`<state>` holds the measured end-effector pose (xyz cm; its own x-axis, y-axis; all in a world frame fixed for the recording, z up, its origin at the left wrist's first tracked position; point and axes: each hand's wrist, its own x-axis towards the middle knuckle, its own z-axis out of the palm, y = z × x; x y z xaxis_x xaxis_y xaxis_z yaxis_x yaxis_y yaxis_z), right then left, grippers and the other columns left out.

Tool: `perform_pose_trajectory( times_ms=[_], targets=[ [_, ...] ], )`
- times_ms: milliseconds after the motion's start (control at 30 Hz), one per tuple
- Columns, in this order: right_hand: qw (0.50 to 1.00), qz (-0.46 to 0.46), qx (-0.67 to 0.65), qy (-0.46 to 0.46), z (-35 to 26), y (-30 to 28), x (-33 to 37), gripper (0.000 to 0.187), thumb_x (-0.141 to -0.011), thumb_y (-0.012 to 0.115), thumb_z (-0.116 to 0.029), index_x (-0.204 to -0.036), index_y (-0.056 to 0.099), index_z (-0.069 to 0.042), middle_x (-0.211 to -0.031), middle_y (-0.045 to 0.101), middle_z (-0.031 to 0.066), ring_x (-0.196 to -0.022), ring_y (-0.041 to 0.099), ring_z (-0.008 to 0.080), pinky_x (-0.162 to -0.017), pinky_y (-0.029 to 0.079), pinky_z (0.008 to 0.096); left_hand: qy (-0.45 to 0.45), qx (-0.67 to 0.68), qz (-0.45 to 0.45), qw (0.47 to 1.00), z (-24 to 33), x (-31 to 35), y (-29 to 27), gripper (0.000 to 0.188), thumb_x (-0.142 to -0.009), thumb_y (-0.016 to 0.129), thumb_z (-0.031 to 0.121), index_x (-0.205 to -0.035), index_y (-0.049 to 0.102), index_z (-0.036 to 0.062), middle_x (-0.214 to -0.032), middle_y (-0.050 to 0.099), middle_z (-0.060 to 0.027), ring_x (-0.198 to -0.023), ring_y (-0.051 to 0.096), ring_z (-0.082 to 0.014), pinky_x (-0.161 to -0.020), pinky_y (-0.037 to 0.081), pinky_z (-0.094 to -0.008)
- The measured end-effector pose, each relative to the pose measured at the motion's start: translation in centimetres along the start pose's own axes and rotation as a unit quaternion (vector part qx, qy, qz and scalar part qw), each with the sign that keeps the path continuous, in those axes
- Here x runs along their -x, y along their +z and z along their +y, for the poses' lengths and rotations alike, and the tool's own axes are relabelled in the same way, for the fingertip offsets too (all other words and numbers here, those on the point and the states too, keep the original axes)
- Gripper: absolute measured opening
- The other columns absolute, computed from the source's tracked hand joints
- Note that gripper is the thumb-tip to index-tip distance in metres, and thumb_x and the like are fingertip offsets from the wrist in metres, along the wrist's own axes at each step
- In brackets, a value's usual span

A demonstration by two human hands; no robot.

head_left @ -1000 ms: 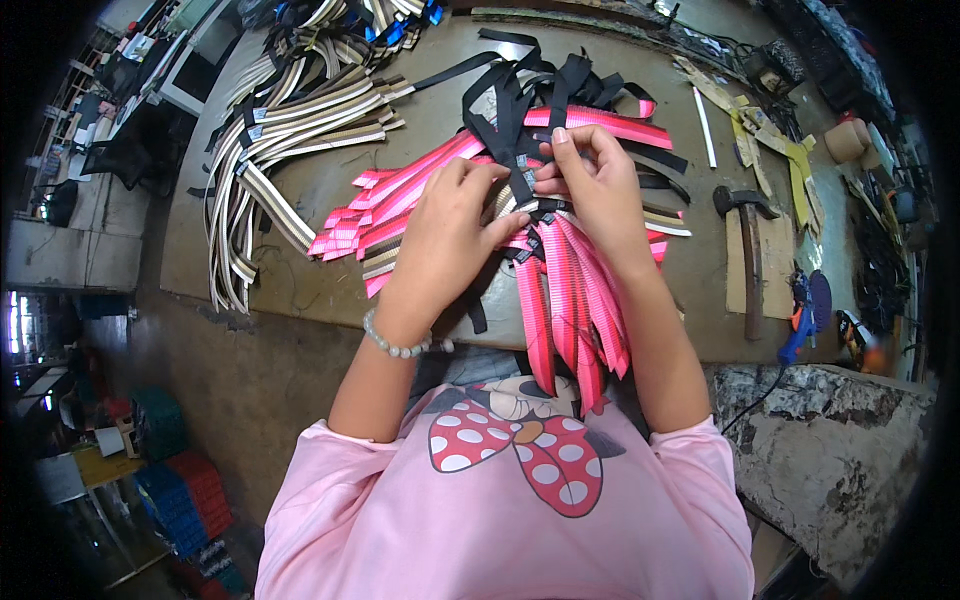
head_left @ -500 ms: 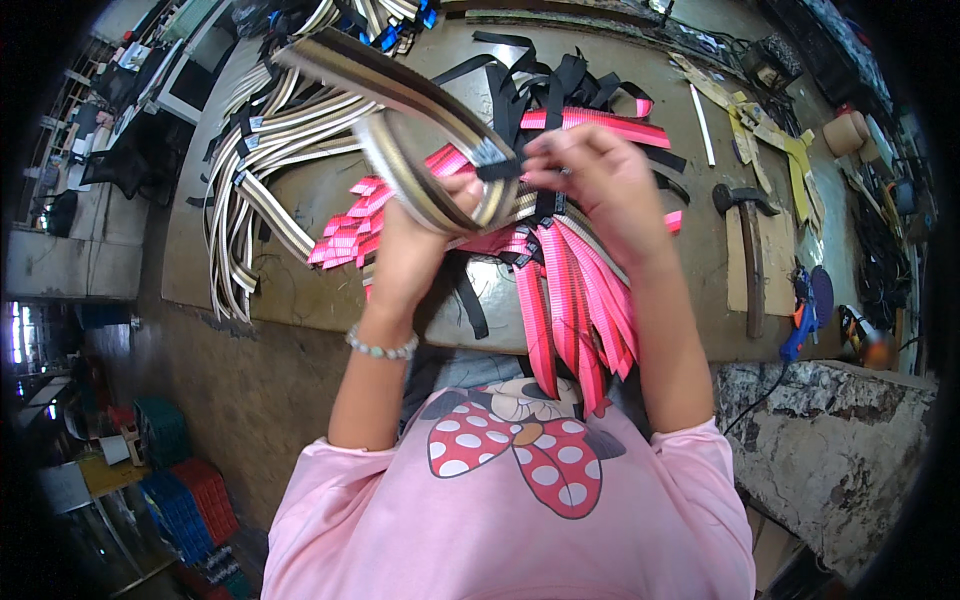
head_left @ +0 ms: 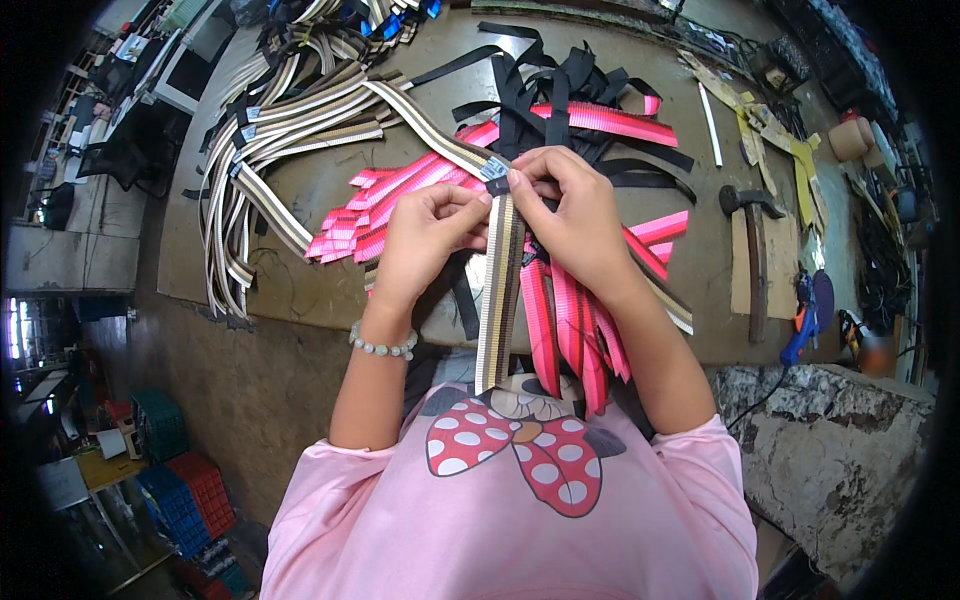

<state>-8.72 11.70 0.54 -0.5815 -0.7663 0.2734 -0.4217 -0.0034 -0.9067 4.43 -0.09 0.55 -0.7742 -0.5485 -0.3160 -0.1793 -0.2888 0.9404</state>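
Note:
A brown, tan and cream striped webbing strap [head_left: 498,290] hangs down toward my shirt from between my hands. Its other length runs up and left, past a black band with a small grey label. My right hand [head_left: 568,205] is closed, thumb and fingers pinching the strap by that black band. At the strap's left edge, my left hand [head_left: 436,238] is closed too, its fingertips pressed together on the webbing. Beneath and around both hands lie pink-and-red striped straps [head_left: 570,320], some drooping over the table's near edge. Black webbing strips [head_left: 575,90] are heaped just beyond them.
More brown-and-cream straps [head_left: 215,220] spread over the left of the table [head_left: 290,305]. To the right are a hammer [head_left: 755,250] on cardboard, a blue-and-orange tool [head_left: 800,325] with a cord, and yellow scraps [head_left: 800,170]. Plastic crates [head_left: 185,500] stand lower left.
The striped strap, looped up in the air before, now hangs straight down between my hands. My right hand came down and left onto its black band; my left hand turned and shifted slightly.

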Motion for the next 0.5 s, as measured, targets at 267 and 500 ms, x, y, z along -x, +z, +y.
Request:
perform_pose_trajectory(
  times_ms=[267,500],
  targets=[
    [0.996,0.005,0.068,-0.053,0.27,0.38,0.13,0.013,-0.087,0.065,-0.006,-0.084,0.06,0.006,-0.098,0.064,0.0133,-0.082,0.066,0.0168,-0.072,0.054,0.0277,0.041,-0.017,0.024,0.999,-0.68,0.11,0.07,0.015,-0.088,0.066,0.008,-0.091,0.063,-0.0068,-0.079,0.069,-0.0097,-0.067,0.066,-0.0114,-0.061,0.056,-0.0228],
    [0.987,0.013,0.129,-0.09,0.13,0.46,0.44,0.013,-0.083,0.067,-0.009,-0.082,0.061,0.002,-0.094,0.062,0.0136,-0.084,0.061,0.029,-0.076,0.049,0.0374,0.048,-0.024,0.032,0.998,-0.49,0.31,0.13,0.015,-0.087,0.066,0.007,-0.09,0.064,-0.0068,-0.078,0.068,-0.0086,-0.065,0.065,-0.0102,-0.06,0.055,-0.0222]
  ],
)
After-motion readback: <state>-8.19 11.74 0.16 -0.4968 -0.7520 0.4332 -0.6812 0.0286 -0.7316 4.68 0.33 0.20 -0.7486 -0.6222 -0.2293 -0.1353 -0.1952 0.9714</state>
